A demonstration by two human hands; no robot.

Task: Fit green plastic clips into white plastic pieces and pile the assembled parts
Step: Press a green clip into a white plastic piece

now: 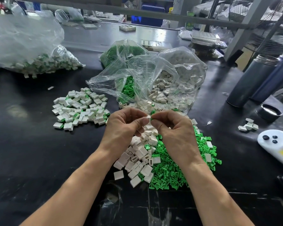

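The left hand (126, 124) pinches a white piece (148, 118); the right hand (171, 126) pinches a green clip (152, 117). Line the clip squarely with the slot, then press straight in.

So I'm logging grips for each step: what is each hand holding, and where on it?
Left hand pinches a white piece by its left end; right hand pinches a green clip at its outer end.

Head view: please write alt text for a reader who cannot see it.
Over a black table, a person's left hand pinches a white piece while the right hand pinches a green clip against it. Below lie loose white pieces and green clips; a pile of assembled parts sits left, open plastic bags behind.
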